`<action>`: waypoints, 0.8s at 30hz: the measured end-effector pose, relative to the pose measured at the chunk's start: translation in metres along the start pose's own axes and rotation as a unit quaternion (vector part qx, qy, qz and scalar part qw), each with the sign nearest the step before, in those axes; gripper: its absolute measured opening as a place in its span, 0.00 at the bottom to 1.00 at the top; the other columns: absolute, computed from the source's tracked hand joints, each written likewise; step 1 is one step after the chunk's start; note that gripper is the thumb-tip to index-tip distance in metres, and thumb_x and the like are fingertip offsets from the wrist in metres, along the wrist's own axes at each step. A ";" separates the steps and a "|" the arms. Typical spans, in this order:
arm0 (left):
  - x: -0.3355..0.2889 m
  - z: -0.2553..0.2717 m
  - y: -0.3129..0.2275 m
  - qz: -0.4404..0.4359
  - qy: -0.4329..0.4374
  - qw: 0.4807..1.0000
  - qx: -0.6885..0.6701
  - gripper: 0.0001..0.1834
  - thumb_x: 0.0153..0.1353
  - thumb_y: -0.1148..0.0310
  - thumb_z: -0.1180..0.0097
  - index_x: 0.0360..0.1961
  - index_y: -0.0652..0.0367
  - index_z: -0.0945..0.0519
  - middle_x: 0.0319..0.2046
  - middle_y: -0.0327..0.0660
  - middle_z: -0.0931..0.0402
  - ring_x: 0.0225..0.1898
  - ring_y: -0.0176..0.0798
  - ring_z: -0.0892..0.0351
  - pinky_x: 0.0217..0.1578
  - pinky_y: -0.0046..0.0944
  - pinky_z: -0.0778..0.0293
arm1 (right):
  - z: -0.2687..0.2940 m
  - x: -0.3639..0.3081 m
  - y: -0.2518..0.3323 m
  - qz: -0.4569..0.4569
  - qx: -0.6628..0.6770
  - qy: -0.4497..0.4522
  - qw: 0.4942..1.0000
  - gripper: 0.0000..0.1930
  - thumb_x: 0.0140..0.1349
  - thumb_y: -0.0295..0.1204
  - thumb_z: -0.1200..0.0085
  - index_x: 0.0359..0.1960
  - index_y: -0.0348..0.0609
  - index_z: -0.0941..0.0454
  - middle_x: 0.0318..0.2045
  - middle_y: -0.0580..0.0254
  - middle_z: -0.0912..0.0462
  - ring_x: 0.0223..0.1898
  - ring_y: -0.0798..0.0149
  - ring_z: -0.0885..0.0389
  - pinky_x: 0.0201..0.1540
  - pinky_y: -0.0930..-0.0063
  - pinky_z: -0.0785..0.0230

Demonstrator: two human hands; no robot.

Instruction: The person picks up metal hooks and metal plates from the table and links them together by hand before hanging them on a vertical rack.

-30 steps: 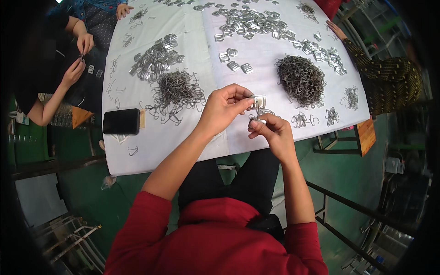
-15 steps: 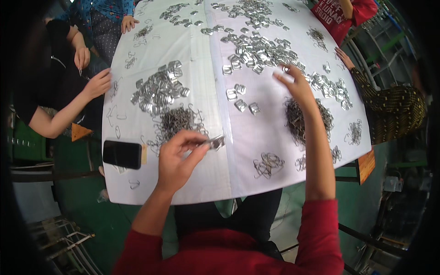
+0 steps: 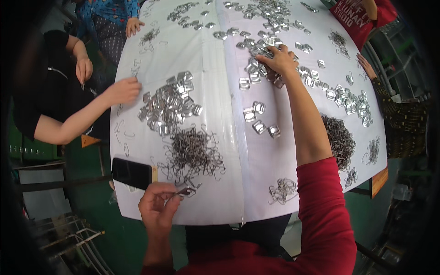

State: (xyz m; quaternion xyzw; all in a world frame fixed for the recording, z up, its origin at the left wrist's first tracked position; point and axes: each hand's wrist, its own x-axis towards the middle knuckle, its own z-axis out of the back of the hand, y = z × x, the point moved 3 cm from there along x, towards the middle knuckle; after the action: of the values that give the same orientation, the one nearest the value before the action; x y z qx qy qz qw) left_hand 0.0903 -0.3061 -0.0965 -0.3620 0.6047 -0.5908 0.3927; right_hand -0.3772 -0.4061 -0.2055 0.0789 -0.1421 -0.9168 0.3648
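My left hand (image 3: 158,207) is near the table's front edge, thumb and fingers pinched on a small silver metal buckle (image 3: 186,190). Part of that buckle is hidden by the fingertips. Farther off, my right hand (image 3: 280,62) reaches over a spread heap of shiny buckles (image 3: 255,68), thumb and fingers apart and touching the pieces. A dark tangle of bent wire hooks (image 3: 192,149) lies just beyond my left hand. Behind it is another mound of buckles (image 3: 168,101). Several loose buckles (image 3: 259,127) lie nearer than my right hand.
A black phone (image 3: 131,172) lies at the table's left edge. More wire hooks (image 3: 340,143) are heaped beyond my right forearm, with a small bunch (image 3: 283,190) near the front. A co-worker's hand (image 3: 123,90) reaches over the left edge; another person's hand (image 3: 366,67) rests at the right.
My right hand has moved away from me and down onto the buckle heap. My left hand has drawn back toward the front edge with its buckle. The left co-worker's hand reaches farther in.
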 end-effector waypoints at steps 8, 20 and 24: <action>-0.026 -0.014 -0.007 -0.006 0.065 0.997 -0.045 0.10 0.49 0.84 0.44 0.35 0.66 0.25 0.31 0.41 0.27 0.31 0.30 0.28 0.35 0.29 0.32 | -0.002 -0.126 0.008 0.295 -0.026 -0.002 0.955 0.27 0.45 0.50 0.37 0.50 0.67 0.25 0.60 0.64 0.38 0.61 0.50 0.42 0.55 0.41 0.42; -0.092 0.007 0.022 0.022 0.163 0.986 -0.027 0.07 0.55 0.83 0.49 0.36 0.66 0.27 0.31 0.39 0.28 0.32 0.28 0.28 0.35 0.27 0.31 | -0.018 -0.322 0.071 0.279 0.109 0.107 0.948 0.06 0.48 0.32 0.42 0.28 0.46 0.20 0.31 0.57 0.21 0.32 0.53 0.21 0.36 0.61 0.28; -0.102 0.010 0.034 -0.014 0.145 0.989 -0.028 0.05 0.56 0.80 0.46 0.35 0.66 0.25 0.30 0.39 0.24 0.30 0.25 0.26 0.31 0.25 0.29 | -0.034 -0.347 0.096 0.218 0.033 0.061 0.974 0.08 0.51 0.33 0.45 0.28 0.41 0.22 0.30 0.55 0.22 0.31 0.53 0.20 0.36 0.62 0.28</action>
State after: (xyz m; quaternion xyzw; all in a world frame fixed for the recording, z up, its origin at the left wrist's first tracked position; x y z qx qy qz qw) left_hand 0.1444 -0.2173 -0.1254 -0.2919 0.6661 -0.6255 0.2826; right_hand -0.0568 -0.2397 -0.1931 0.1140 -0.1630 -0.8037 0.5609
